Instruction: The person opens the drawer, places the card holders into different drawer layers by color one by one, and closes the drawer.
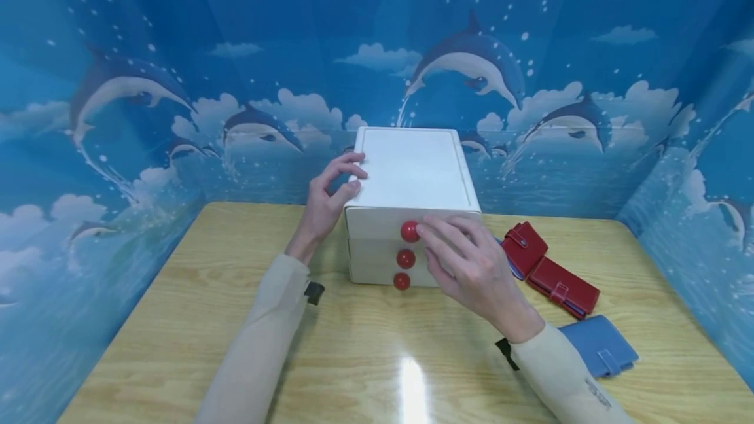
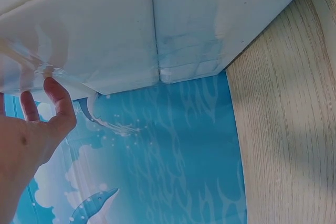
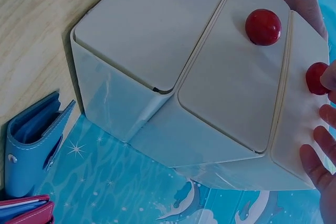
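A white drawer box stands on the table with three drawers, all flush with its front. Down the front run three round red knobs: the top knob, the middle knob and the bottom knob. My right hand pinches the top knob from its right side, its other fingers near the drawer face. At the upper left edge of the box, my left hand rests with fingers spread. The left wrist view shows left fingertips against the box's side.
Right of the box lie a small red wallet, a longer red wallet and a blue wallet, partly behind my right sleeve. The wooden table meets a dolphin-print curtain at the back and sides.
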`<state>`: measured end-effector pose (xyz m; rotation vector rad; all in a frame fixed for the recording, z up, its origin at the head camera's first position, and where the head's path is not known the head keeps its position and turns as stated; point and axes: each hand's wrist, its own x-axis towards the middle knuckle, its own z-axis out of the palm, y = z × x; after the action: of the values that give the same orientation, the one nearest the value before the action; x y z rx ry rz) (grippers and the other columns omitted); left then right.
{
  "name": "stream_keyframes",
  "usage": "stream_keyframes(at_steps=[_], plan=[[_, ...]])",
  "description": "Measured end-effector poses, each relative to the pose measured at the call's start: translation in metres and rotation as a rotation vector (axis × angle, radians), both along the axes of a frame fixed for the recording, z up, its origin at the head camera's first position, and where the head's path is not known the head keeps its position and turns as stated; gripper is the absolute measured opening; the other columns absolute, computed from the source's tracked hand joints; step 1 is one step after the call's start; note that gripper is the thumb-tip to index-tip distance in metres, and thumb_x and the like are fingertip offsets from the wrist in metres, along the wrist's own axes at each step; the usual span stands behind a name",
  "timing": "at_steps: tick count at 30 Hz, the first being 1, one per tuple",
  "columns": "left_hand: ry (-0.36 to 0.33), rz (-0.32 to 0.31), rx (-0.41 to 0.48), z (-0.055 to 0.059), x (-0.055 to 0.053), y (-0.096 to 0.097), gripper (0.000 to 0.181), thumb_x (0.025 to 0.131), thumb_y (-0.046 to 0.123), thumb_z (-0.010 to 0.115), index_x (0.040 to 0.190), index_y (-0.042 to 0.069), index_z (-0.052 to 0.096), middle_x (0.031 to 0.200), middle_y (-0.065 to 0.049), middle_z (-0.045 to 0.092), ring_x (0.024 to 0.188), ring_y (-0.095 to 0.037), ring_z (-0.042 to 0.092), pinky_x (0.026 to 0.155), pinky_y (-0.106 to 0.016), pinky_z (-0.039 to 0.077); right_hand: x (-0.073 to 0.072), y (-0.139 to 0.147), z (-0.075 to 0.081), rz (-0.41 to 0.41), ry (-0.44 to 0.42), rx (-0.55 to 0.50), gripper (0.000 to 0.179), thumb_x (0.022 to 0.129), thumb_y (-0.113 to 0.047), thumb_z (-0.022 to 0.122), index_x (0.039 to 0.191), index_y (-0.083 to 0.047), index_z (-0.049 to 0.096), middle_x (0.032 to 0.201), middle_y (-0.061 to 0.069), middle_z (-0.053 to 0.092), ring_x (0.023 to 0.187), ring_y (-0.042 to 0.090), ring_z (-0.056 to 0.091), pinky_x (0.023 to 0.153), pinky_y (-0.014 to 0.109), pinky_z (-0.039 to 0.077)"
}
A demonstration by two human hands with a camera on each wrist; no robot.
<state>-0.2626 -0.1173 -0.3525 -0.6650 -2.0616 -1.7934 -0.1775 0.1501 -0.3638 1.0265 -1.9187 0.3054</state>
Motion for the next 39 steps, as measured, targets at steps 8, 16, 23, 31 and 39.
stream_keyframes(at_steps=[8,16,23,31,39], plan=[[0.007,0.003,0.001,-0.001,0.000,0.000,0.024,0.098,0.021,0.058,0.110,0.005,0.070,0.147,-0.004,0.059,0.154,-0.032,0.033,0.127,-0.058,0.018,-0.002,-0.001,-0.001,0.003,0.000,-0.001,0.038,0.106,-0.030,0.050,0.127,-0.006,0.071,0.127,0.014,0.072,0.107,0.033,0.067,0.086,0.045,0.059],[0.005,0.004,-0.004,-0.001,0.001,0.000,0.024,0.098,0.022,0.057,0.110,0.005,0.070,0.147,-0.004,0.058,0.154,-0.032,0.032,0.127,-0.059,0.017,-0.003,-0.001,-0.003,-0.005,0.017,0.007,0.038,0.106,-0.029,0.050,0.126,-0.005,0.072,0.126,0.015,0.072,0.105,0.033,0.067,0.085,0.045,0.059],[-0.013,0.010,-0.014,-0.002,0.000,0.000,0.024,0.098,0.023,0.057,0.110,0.007,0.070,0.148,-0.002,0.058,0.154,-0.029,0.033,0.126,-0.060,0.017,-0.001,0.000,-0.007,0.013,0.040,0.003,0.038,0.105,-0.031,0.052,0.123,-0.005,0.073,0.125,0.016,0.073,0.103,0.032,0.068,0.082,0.045,0.059],[-0.014,0.017,-0.017,0.000,0.000,0.001,0.024,0.098,0.023,0.057,0.111,0.007,0.070,0.148,-0.001,0.058,0.154,-0.027,0.033,0.127,-0.060,0.016,0.002,0.001,-0.012,0.081,0.132,-0.003,0.029,0.101,-0.025,0.059,0.113,-0.004,0.076,0.114,0.016,0.076,0.096,0.030,0.071,0.076,0.041,0.060],[-0.005,0.011,-0.008,0.000,0.000,0.001,0.024,0.099,0.022,0.057,0.111,0.007,0.070,0.147,-0.001,0.058,0.154,-0.025,0.033,0.127,-0.058,0.016,0.006,0.003,-0.023,0.106,0.116,0.067,0.029,0.103,-0.026,0.057,0.110,-0.007,0.077,0.107,0.014,0.077,0.091,0.027,0.072,0.074,0.041,0.062]])
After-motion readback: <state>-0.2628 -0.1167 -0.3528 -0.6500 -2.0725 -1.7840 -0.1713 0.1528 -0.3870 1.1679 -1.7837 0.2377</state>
